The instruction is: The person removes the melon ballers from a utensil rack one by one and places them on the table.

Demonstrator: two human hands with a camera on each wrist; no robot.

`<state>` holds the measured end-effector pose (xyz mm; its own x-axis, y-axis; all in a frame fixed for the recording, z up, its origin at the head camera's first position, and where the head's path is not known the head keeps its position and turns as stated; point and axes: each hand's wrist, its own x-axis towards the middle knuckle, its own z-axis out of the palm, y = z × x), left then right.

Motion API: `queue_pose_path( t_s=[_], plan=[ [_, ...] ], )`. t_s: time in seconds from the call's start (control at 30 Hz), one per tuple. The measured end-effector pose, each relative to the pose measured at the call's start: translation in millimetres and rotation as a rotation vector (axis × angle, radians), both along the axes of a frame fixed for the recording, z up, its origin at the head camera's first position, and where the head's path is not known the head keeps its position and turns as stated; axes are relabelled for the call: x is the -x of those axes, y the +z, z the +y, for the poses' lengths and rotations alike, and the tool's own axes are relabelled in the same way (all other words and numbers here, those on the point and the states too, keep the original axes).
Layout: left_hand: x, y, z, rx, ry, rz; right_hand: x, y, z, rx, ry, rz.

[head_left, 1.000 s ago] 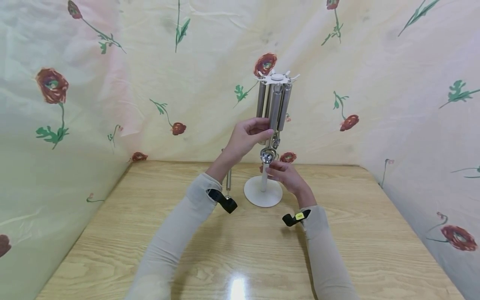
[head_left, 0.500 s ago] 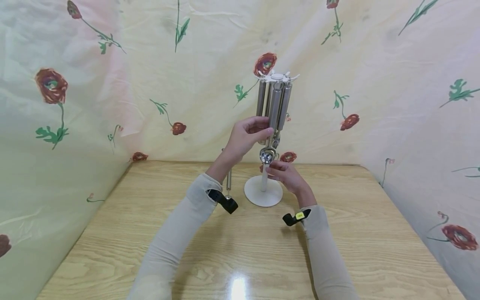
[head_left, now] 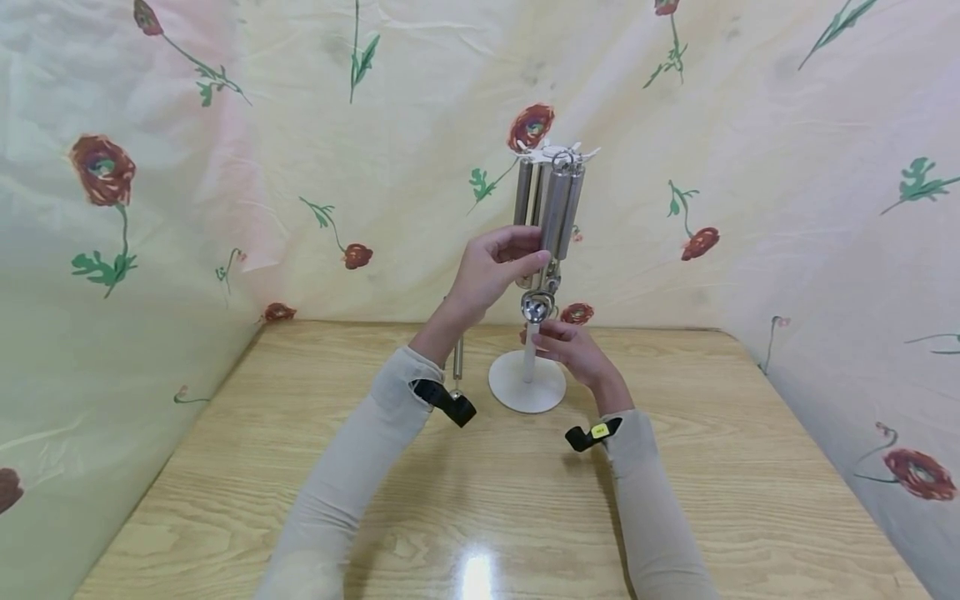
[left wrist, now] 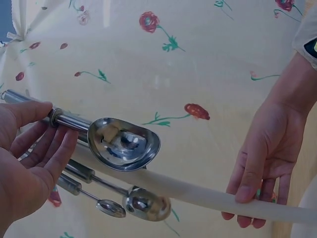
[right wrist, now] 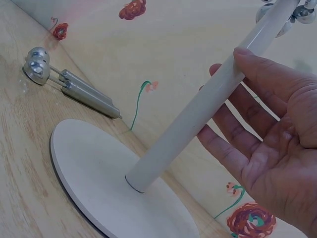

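A white stand with a round base (head_left: 510,396) and a hooked top rack (head_left: 534,156) stands upright on the table. My left hand (head_left: 487,271) pinches the lower handle of a steel ice cream scoop (left wrist: 124,144), whose bowl hangs downward in front of the pole. The scoop's ring overlaps the rack; whether it is on a hook I cannot tell. Lower down, my right hand (head_left: 573,352) grips the white pole (right wrist: 183,129) between thumb and fingers. Several other steel utensils hang round the pole, among them a rounded scoop (left wrist: 148,204) and a smaller oval spoon (left wrist: 111,208).
Left of the base, a short steel utensil (right wrist: 91,94) with rounded shiny heads lies on the wooden table (head_left: 465,492), partly hidden by my left wrist in the head view. A flowered cloth (head_left: 390,167) hangs behind the table and along its sides.
My left hand has risen slightly with the ice cream scoop, and the scoop's ring now shows higher against the rack. My right hand stays on the pole.
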<state>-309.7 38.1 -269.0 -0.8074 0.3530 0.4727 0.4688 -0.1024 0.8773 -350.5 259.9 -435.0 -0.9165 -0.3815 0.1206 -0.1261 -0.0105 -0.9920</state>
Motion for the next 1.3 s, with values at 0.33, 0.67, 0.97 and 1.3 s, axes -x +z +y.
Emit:
queue_pose_path(
  t_s=[0.33,0.67,0.97,1.3],
  plan=[
    [-0.8,-8.2,-12.0,0.006,-0.008,0.013,0.7,-2.3,1.5,0.002,0.007,0.022],
    [9.5,-37.0,-36.7,0.017,0.010,-0.063,2.5,-2.6,-0.7,-0.005,-0.010,0.004],
    [17.6,-74.5,-65.4,0.117,0.084,-0.142,1.4,-2.1,-1.4,-0.042,-0.019,0.004],
    [28.9,-110.1,-100.3,0.125,0.148,-0.269,2.8,-3.7,0.0,-0.044,-0.028,0.003]
  ],
)
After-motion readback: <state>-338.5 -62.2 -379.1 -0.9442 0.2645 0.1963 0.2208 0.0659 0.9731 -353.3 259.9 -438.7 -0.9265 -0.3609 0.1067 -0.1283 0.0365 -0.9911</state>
